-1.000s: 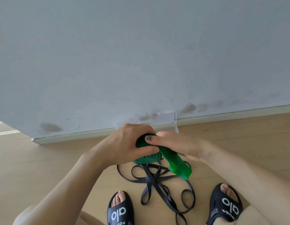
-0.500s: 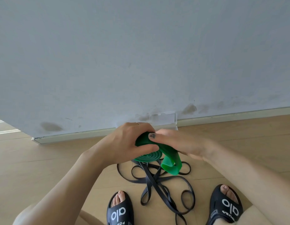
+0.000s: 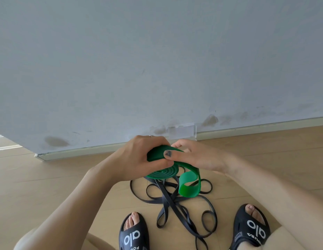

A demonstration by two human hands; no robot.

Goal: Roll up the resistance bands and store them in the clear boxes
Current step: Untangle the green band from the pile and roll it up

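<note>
A green resistance band [image 3: 162, 173] is wound into a flat coil, held above the floor. My left hand [image 3: 139, 157] grips the coil from the left, fingers curled over its top. My right hand [image 3: 191, 157] pinches the band from the right, its thumb pressed on the outer wrap. A short loose loop of green band [image 3: 189, 184] hangs down under my right hand. Thin black bands [image 3: 175, 201] lie tangled on the floor below. A clear box [image 3: 182, 131] stands against the wall behind my hands, partly hidden by them.
A grey wall [image 3: 157, 60] with a pale baseboard [image 3: 256, 126] runs close ahead. The floor [image 3: 48, 177] is light wood. My two feet in black slides, the left slide [image 3: 133, 233] and the right slide [image 3: 251, 228], flank the black bands.
The loose green tail has shortened from a long hanging strip to a small loop as more band wound onto the coil. My right thumb shifted over the coil's top.
</note>
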